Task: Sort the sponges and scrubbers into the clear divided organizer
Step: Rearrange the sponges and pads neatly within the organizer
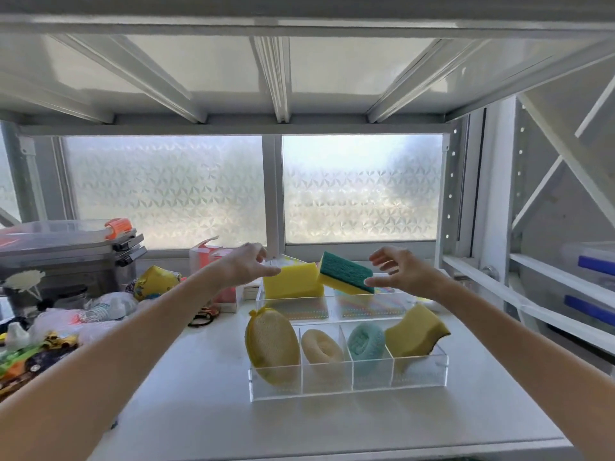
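Observation:
A clear divided organizer (pixel 349 390) sits on the white shelf. Its front row holds a yellow mesh scrubber (pixel 271 344), a beige ring scrubber (pixel 321 346), a teal ring scrubber (pixel 366 342) and a yellow sponge with a dark back (pixel 416 334). In the back row a plain yellow sponge (pixel 293 281) stands upright, and a green-topped yellow sponge (pixel 346 272) leans tilted against it. My left hand (pixel 246 264) has its fingers apart, the thumb tip touching the plain sponge's top left corner. My right hand (pixel 399 271) is spread, its thumb at the green sponge's right end.
Toys, plastic bags and a lidded grey bin (pixel 66 247) crowd the shelf's left side. A pink box (pixel 213 257) stands behind my left hand. Frosted windows (pixel 359 191) lie behind, a shelf overhead, and rack rails with blue-labelled bins (pixel 592 264) to the right.

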Demonstrator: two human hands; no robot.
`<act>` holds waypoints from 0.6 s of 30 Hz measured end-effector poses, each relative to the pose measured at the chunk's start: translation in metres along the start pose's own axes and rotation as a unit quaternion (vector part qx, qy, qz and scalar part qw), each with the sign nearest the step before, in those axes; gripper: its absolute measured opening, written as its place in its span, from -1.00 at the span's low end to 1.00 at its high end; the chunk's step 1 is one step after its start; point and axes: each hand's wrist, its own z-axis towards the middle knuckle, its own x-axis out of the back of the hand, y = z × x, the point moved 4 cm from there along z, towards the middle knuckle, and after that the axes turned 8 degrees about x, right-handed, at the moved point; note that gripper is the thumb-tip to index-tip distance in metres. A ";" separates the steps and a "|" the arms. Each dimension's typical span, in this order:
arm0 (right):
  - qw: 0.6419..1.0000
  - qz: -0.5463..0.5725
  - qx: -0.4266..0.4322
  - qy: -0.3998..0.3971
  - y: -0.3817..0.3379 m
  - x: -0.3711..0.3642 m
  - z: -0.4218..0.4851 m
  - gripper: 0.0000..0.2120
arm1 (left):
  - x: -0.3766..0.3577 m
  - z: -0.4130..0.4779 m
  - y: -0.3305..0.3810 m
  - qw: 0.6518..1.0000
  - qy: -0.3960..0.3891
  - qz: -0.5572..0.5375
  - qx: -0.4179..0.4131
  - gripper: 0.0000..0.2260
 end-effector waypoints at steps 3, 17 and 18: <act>0.996 -0.002 -0.038 -0.087 0.002 -0.025 0.022 -0.24 | -0.025 0.019 0.003 0.996 -0.077 0.035 0.020 -0.35; 0.998 -0.005 -0.017 -0.063 0.005 -0.021 0.031 -0.31 | -0.026 0.020 -0.004 0.989 -0.042 -0.140 -0.032 -0.48; 0.998 -0.010 -0.016 -0.057 0.006 -0.020 0.030 -0.30 | -0.026 0.020 -0.007 0.986 -0.048 -0.156 -0.028 -0.45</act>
